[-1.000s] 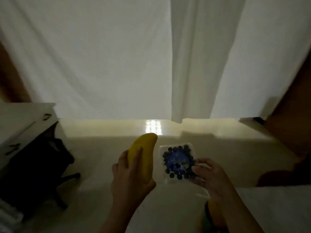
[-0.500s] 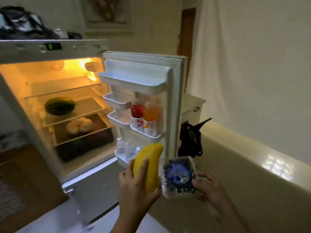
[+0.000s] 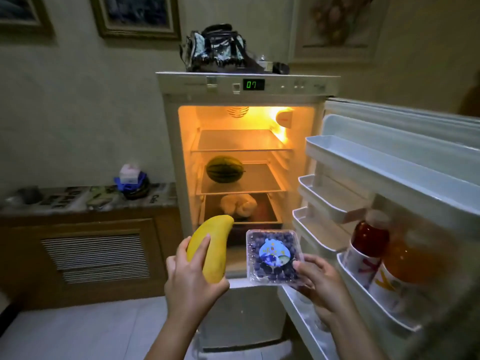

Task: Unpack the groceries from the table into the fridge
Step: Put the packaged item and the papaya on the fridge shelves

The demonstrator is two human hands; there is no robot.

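While the left hand (image 3: 191, 279) clasps it, the mango (image 3: 211, 246) seemingly points up-right, fridgeward.

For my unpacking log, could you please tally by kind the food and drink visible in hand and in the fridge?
Yellow mango: 1
Clear plastic blueberry punnet: 1
Striped green melon: 1
Juice bottles, red and orange: 2
Total: 5

middle fridge shelf (image 3: 259, 181), melon (image 3: 225, 169) on it

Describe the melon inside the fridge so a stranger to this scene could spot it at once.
Look into the lit open fridge. On its middle glass shelf, left side, lies the melon. It is round, dark green and striped, alone there, unlike the pale lumpy bundle one shelf below.
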